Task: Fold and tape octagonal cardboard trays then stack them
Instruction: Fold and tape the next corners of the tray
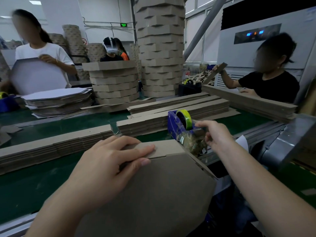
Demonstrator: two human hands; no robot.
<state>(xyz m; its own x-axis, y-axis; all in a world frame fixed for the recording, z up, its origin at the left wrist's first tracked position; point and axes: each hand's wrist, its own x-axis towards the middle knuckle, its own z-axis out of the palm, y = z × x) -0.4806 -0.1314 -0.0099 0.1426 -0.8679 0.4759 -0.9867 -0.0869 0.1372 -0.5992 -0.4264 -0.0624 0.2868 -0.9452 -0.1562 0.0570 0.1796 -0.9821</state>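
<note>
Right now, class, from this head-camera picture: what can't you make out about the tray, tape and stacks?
Head view.
Near edge of the tray: cut off below.
Flap joint: under the left hand.
Tape end: blurred at the tape dispenser; unclear whether the right hand pinches it.
Top of the tall stack: cut off above.

Left hand (pixel 109 161) flat, palm down, fingers straight. Right hand (pixel 215 134) reaches forward, fingers curled, pinching clear tape strip (pixel 199 132).
</note>
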